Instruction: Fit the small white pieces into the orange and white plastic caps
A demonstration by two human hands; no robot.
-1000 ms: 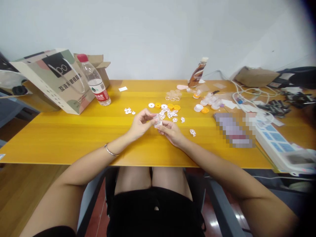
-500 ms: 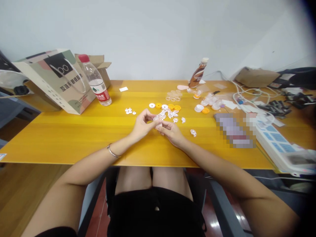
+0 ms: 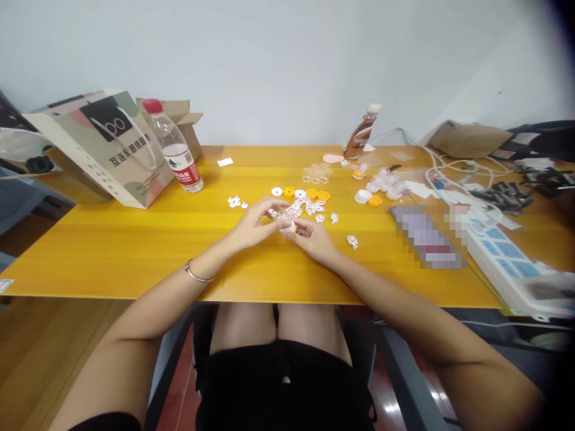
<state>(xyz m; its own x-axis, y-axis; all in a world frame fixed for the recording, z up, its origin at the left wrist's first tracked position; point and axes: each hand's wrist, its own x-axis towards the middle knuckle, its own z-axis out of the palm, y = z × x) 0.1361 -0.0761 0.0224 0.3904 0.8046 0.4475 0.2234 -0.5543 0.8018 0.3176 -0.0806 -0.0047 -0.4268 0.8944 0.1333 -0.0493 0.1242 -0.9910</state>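
Note:
My left hand (image 3: 257, 225) and my right hand (image 3: 313, 240) meet above the near middle of the table. Between them is a small clear plastic piece with a white part (image 3: 290, 227), partly covered by the fingers of both hands. Just beyond the fingertips lies a pile of white openwork plastic pieces (image 3: 309, 208). Behind that pile runs a row of white and yellow round caps (image 3: 288, 191). Several clear plastic cups (image 3: 316, 175) stand farther back. To the left of my left hand is a small group of white parts (image 3: 234, 202).
A water bottle (image 3: 178, 161) and a paper bag (image 3: 121, 149) stand at left. At the back right is a brown drink bottle (image 3: 359, 134). A blurred flat object (image 3: 426, 239), cables (image 3: 444, 170) and a white box with blue panels (image 3: 507, 263) occupy the right side.
My left hand has shifted slightly left and its fingers have spread a little. The held piece has turned, so more of its white part shows.

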